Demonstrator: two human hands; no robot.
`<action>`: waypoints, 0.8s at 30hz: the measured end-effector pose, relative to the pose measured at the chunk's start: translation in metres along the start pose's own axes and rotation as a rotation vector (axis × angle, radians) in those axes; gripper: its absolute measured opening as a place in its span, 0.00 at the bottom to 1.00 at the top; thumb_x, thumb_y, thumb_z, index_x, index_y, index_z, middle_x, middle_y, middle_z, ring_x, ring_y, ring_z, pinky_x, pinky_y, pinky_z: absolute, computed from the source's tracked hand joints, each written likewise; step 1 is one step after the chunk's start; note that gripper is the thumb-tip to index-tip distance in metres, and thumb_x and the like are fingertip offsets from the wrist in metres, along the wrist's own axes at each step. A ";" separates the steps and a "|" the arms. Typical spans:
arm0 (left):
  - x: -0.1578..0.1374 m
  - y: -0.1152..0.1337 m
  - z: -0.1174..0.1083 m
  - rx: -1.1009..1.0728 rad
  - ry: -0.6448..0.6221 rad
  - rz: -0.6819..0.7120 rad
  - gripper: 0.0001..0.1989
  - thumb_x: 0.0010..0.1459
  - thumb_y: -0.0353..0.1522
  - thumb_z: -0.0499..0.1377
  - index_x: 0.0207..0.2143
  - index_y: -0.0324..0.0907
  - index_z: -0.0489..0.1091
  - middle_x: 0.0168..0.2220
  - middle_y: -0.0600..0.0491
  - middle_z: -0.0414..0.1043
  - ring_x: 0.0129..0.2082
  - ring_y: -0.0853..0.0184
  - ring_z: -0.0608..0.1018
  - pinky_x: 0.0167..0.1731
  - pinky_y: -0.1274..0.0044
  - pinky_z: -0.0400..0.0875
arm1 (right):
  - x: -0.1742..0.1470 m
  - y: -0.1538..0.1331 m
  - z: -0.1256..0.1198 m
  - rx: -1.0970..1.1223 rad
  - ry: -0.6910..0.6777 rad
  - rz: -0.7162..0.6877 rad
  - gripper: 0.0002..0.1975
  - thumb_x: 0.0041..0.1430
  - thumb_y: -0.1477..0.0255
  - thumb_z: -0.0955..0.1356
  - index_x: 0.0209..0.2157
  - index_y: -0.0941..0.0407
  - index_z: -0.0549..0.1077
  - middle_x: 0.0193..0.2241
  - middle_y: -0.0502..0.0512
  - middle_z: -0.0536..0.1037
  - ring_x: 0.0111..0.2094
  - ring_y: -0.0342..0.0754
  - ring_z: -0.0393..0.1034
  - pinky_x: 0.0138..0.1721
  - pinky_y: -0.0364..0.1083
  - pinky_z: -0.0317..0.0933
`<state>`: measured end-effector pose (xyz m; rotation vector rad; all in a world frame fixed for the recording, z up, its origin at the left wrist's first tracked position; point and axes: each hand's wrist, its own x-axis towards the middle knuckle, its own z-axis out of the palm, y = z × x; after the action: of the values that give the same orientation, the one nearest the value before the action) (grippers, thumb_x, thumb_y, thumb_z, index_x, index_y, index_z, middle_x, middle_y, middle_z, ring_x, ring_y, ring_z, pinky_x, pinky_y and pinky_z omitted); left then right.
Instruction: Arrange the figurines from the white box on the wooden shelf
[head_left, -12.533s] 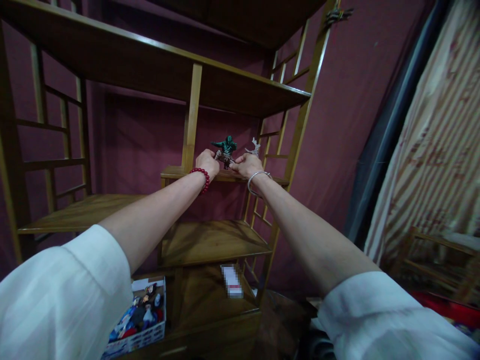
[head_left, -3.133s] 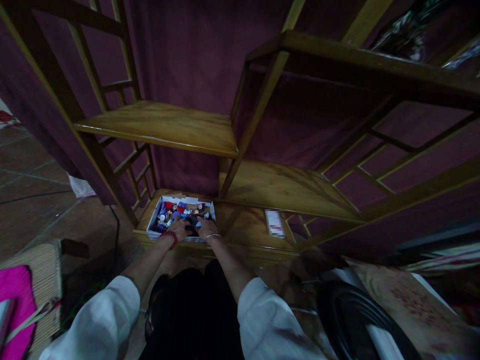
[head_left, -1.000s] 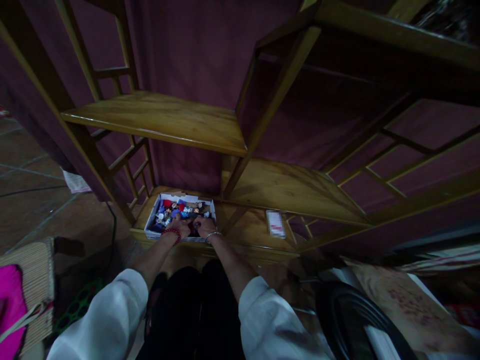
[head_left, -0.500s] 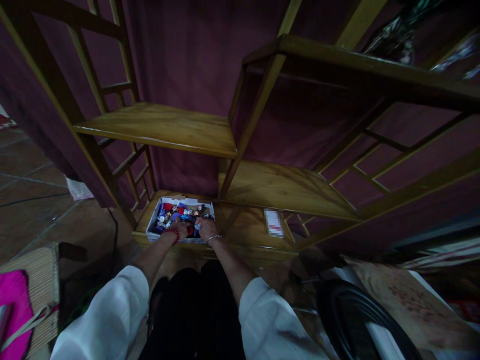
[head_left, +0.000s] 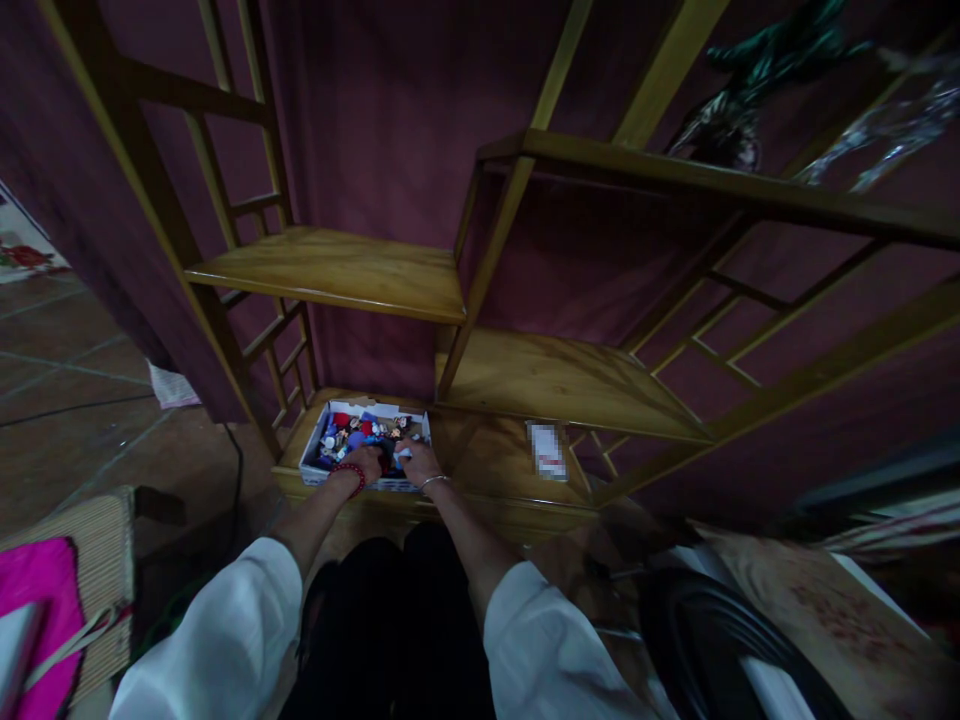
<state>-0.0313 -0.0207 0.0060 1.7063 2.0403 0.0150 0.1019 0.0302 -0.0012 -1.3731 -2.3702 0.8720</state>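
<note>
A shallow white cardboard box (head_left: 310, 474) holds a jumble of small toy figures (head_left: 355, 436) in blue, red, white and brown. It sits at the left end of the low wooden shelf. My left hand (head_left: 367, 461), with a red bead bracelet at the wrist, reaches over the front edge into the box; its fingertips are lost among dark and red pieces. Beside it, my right hand (head_left: 421, 462), wearing a thin bangle, is closed at the box's right end. A small pale-blue piece (head_left: 404, 455) shows at its fingers, too small to name exactly.
Above the box is a wooden shelf board (head_left: 330, 270), with another board (head_left: 570, 380) to its right. A blurred white card (head_left: 548, 450) lies on the low shelf. A green ornament (head_left: 780, 55) stands upper right; a black round object (head_left: 712, 640) is lower right.
The camera view has shifted, showing more of the upper right ornaments. Both hands stay inside the box, with only slight movement of the fingers.
</note>
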 end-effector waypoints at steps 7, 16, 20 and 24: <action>-0.014 0.010 0.000 0.023 0.030 0.006 0.18 0.52 0.26 0.47 0.45 0.35 0.65 0.44 0.42 0.69 0.46 0.61 0.70 0.45 0.72 0.63 | -0.012 -0.005 -0.006 0.031 0.025 0.013 0.14 0.48 0.80 0.65 0.38 0.54 0.71 0.40 0.50 0.74 0.40 0.40 0.68 0.44 0.37 0.57; -0.027 0.023 -0.002 -0.035 0.128 0.059 0.19 0.54 0.28 0.46 0.48 0.40 0.65 0.45 0.47 0.69 0.45 0.65 0.71 0.45 0.77 0.62 | -0.024 -0.013 -0.011 0.056 0.040 0.045 0.21 0.45 0.80 0.66 0.44 0.55 0.68 0.40 0.51 0.74 0.39 0.42 0.68 0.42 0.37 0.59; -0.034 0.029 -0.001 -0.105 0.222 0.076 0.20 0.52 0.27 0.48 0.48 0.42 0.65 0.43 0.48 0.70 0.44 0.67 0.72 0.44 0.79 0.63 | -0.025 -0.012 -0.010 0.092 0.045 0.030 0.21 0.45 0.80 0.66 0.44 0.55 0.68 0.40 0.51 0.73 0.39 0.42 0.68 0.42 0.38 0.59; -0.038 0.033 0.002 -0.134 0.277 0.054 0.20 0.51 0.26 0.49 0.48 0.43 0.64 0.41 0.48 0.72 0.41 0.66 0.73 0.40 0.78 0.65 | -0.028 -0.017 -0.013 0.105 0.075 0.031 0.20 0.44 0.80 0.66 0.42 0.55 0.70 0.38 0.51 0.74 0.38 0.42 0.68 0.41 0.39 0.59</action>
<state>0.0039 -0.0496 0.0272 1.7541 2.1300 0.4183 0.1114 0.0046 0.0213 -1.3799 -2.2210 0.9222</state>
